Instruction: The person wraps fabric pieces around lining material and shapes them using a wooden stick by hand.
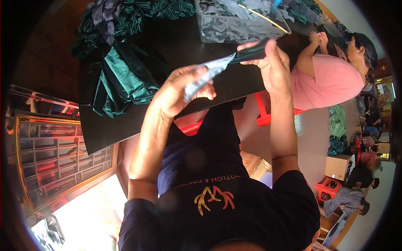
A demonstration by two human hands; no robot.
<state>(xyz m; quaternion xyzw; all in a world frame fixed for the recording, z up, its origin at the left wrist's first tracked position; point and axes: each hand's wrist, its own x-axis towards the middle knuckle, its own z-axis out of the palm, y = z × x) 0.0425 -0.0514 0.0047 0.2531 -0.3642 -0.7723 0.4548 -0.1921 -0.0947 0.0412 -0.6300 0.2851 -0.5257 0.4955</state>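
Both my hands hold a fabric strip above the black table. Its left part is a pale grey-blue piece (211, 71), and its right part is dark green velvet (250, 53). My left hand (178, 90) pinches the pale end, fingers curled around it. The green end lies across my right hand (274, 69), between the raised thumb and the fingers. Left of my left hand, folded green velvet pieces (125, 79) lie on the table. Beyond my hands stands a clear plastic bin (203, 35) full of grey fabric pieces.
A thin wooden stick (266, 19) lies across the bin. Gathered green velvet (144, 10) is heaped at the far left of the black table (180, 52). A person in a pink top (328, 77) sits at the right. Red stools (263, 111) and a cardboard box (337, 167) stand around.
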